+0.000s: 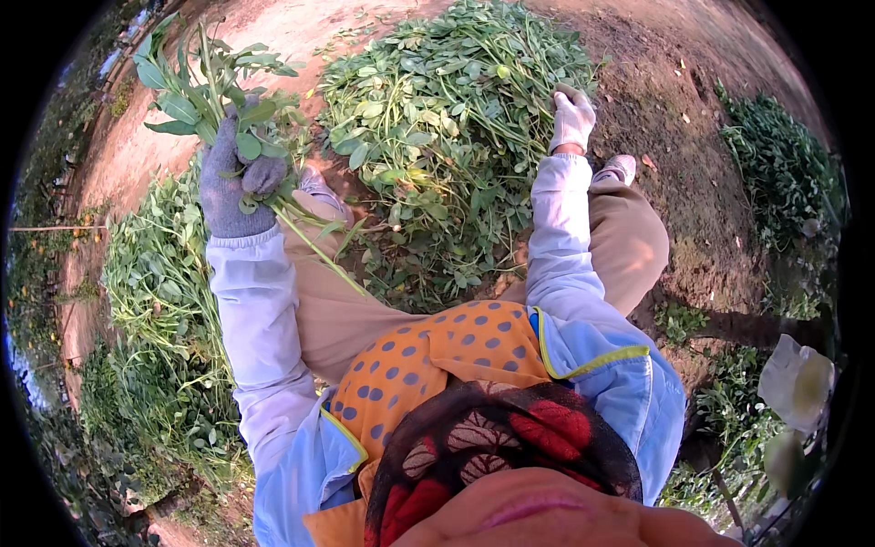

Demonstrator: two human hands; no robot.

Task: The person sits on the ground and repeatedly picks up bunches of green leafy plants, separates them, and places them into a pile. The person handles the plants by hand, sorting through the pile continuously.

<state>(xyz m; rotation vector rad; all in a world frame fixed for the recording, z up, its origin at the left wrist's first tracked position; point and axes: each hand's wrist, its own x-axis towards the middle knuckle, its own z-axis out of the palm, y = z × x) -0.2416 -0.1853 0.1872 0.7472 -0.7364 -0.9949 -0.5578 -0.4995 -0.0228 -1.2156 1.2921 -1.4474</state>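
Observation:
My left hand [236, 171], in a grey knitted glove, is raised at the upper left. It grips a bunch of leafy green stems [195, 92]; one long stem [321, 254] trails down past the wrist over my thigh. A large heap of cut leafy plants [437, 130] lies on the soil between my feet. At the heap's right edge is my right hand [573, 117], in a pale glove with the fingers bent. Its fingertips meet the leaves, but I cannot tell whether it holds any.
Another pile of greens [160, 273] lies close beside my left arm. More cut plants [779, 171] are at the far right on bare soil [690, 198]. My shoes [618, 167] flank the central heap. A pale translucent object [796, 383] is at the lower right.

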